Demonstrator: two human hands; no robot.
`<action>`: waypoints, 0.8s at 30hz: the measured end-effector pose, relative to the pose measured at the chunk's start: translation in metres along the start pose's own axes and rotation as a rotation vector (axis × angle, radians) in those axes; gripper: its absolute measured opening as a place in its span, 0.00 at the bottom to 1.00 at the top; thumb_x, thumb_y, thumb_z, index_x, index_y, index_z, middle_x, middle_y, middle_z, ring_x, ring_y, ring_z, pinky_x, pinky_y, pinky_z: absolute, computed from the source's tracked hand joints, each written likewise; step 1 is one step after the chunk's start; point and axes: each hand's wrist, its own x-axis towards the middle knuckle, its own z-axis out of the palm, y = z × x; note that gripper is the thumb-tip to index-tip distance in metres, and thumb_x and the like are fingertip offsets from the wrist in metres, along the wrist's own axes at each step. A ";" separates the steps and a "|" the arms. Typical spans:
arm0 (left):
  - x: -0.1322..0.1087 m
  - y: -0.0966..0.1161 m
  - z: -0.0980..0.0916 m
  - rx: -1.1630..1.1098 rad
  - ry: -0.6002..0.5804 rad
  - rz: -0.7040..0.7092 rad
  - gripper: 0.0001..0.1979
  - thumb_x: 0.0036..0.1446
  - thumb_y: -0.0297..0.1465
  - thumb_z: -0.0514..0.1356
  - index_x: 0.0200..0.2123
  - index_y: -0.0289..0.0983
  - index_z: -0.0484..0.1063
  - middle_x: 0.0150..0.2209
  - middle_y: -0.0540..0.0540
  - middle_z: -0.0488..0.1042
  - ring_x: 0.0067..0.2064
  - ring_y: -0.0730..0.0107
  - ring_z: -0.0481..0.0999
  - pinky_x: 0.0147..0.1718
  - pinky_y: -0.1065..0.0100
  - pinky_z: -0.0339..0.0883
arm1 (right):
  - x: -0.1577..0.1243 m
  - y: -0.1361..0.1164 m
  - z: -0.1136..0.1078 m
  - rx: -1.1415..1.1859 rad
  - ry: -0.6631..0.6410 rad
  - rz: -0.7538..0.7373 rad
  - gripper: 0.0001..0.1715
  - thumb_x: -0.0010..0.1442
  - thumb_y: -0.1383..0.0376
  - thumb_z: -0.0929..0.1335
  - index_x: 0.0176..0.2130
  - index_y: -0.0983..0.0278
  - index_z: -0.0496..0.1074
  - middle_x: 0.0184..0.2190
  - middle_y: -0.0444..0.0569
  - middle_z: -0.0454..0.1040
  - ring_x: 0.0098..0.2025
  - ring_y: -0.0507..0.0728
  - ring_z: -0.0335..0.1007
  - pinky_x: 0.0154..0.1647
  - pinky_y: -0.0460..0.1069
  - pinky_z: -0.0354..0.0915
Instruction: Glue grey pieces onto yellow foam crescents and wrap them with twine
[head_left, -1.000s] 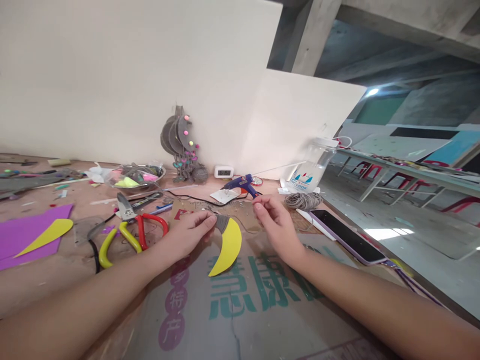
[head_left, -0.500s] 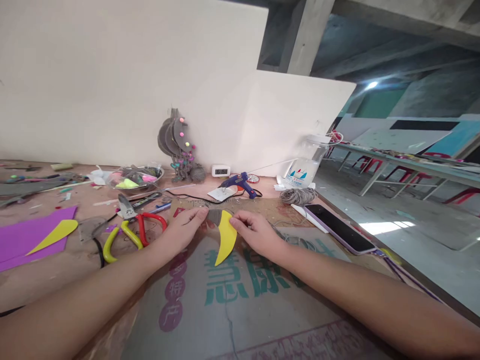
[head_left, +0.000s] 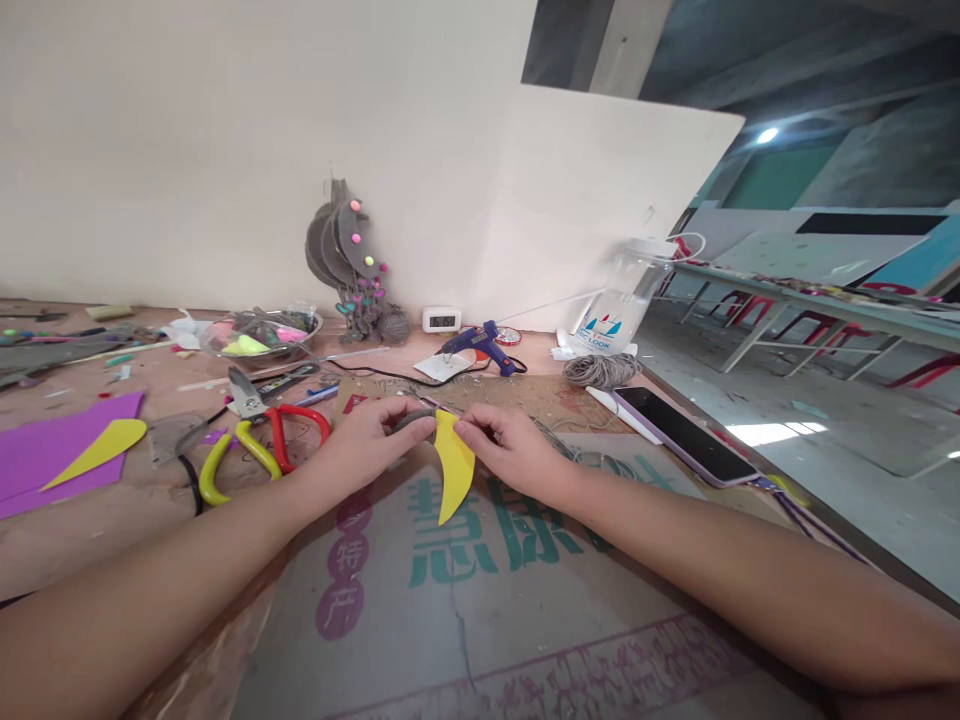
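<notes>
A yellow crescent-shaped foam piece [head_left: 454, 470] stands tilted on a cardboard sheet [head_left: 480, 600] in the middle of the table. My left hand [head_left: 367, 445] pinches its top left corner, where a grey piece [head_left: 411, 421] joins it. From the right, my right hand [head_left: 508, 448] pinches the same top edge. Both hands have fingers pressed together on the piece. Thin string trails from under my right hand toward a coil [head_left: 602, 369].
Red and yellow-handled cutters [head_left: 259, 445] lie left of my hands. A purple foam sheet [head_left: 45, 460] bears another yellow piece [head_left: 94, 450]. A blue glue gun [head_left: 480, 348], a phone [head_left: 686, 435], a bowl of scraps [head_left: 259, 335] and a grey ornament [head_left: 352, 270] stand behind.
My right hand came in from the right and took hold of the yellow piece's top edge. The piece has been tipped up more upright between both hands.
</notes>
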 end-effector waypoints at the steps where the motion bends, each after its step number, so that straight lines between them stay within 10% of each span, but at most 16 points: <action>1: 0.000 -0.001 0.000 0.006 0.002 0.007 0.14 0.56 0.41 0.52 0.33 0.38 0.71 0.29 0.52 0.71 0.30 0.73 0.67 0.29 0.73 0.58 | 0.000 0.000 0.000 -0.006 -0.001 -0.003 0.18 0.62 0.59 0.58 0.25 0.65 0.61 0.19 0.40 0.59 0.22 0.48 0.54 0.24 0.43 0.49; 16: 0.002 -0.008 0.002 0.086 0.055 -0.022 0.17 0.58 0.41 0.48 0.24 0.37 0.62 0.22 0.55 0.62 0.26 0.74 0.62 0.26 0.71 0.53 | 0.004 0.009 -0.002 0.149 0.140 0.029 0.17 0.62 0.57 0.58 0.28 0.65 0.63 0.22 0.41 0.60 0.25 0.49 0.57 0.26 0.44 0.54; 21: 0.004 -0.009 0.004 0.062 0.054 -0.034 0.17 0.58 0.42 0.48 0.24 0.37 0.61 0.22 0.55 0.61 0.26 0.74 0.62 0.25 0.72 0.53 | 0.000 -0.024 -0.032 0.144 0.320 -0.169 0.07 0.61 0.63 0.61 0.33 0.63 0.65 0.25 0.43 0.65 0.27 0.49 0.61 0.27 0.45 0.60; 24: 0.005 -0.011 0.003 0.059 0.054 -0.036 0.17 0.58 0.43 0.48 0.24 0.37 0.61 0.22 0.55 0.60 0.25 0.75 0.61 0.25 0.72 0.53 | -0.049 -0.044 -0.065 0.065 0.355 -0.392 0.07 0.59 0.67 0.63 0.38 0.60 0.70 0.30 0.47 0.70 0.31 0.53 0.66 0.32 0.49 0.64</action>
